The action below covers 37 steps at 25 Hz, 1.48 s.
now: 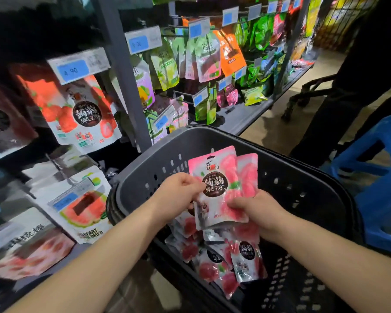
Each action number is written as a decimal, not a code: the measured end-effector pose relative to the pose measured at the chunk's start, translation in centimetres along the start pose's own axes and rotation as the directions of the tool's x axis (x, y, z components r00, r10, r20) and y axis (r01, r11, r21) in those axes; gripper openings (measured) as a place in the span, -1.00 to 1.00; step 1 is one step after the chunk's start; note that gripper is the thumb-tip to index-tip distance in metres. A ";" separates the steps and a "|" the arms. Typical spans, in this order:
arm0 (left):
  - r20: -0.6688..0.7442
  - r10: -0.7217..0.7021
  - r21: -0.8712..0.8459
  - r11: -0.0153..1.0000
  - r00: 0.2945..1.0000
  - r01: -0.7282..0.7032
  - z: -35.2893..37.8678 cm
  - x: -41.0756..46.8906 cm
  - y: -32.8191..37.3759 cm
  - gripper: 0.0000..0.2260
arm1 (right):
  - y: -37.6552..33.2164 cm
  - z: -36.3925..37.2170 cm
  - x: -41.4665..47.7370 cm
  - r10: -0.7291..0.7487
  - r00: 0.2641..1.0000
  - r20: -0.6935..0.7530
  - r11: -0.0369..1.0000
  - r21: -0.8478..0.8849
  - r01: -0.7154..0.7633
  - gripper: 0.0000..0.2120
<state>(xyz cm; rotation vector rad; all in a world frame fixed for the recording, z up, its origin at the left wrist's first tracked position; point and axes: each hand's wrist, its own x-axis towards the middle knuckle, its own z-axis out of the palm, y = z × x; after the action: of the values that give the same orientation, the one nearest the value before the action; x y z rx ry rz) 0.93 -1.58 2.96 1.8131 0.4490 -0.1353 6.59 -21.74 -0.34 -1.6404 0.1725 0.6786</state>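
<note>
Pink pouches are pinched by left hand, gripped by right hand; edges should be squared first

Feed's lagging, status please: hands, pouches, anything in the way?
Left hand pinches front pink pouch. Right hand grips it and rear pouch, above basket. More pouches below; nothing blocking.
</note>
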 end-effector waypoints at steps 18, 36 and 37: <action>-0.268 -0.068 -0.414 0.909 0.961 -0.051 -2.9 0.3 -1.5 -0.86 | -4.1 -1.8 -0.3 -0.150 0.989 -0.009 0.988 0.042 0.150 -0.82; -0.121 0.046 -0.302 0.950 0.992 -0.081 -1.1 -2.7 -0.2 -0.80 | -3.6 5.6 -0.5 -0.250 0.962 0.108 0.963 0.133 0.235 -0.82; -0.178 0.061 -0.252 0.962 0.982 -0.105 -1.9 -2.2 0.2 -0.83 | -4.0 5.9 0.0 -0.268 0.959 0.093 0.955 0.157 0.251 -0.77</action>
<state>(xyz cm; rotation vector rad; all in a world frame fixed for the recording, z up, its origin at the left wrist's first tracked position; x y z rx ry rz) -1.30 -0.33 4.38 1.5866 0.4852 0.1326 6.58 -15.37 2.88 -1.4496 -0.0756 0.5426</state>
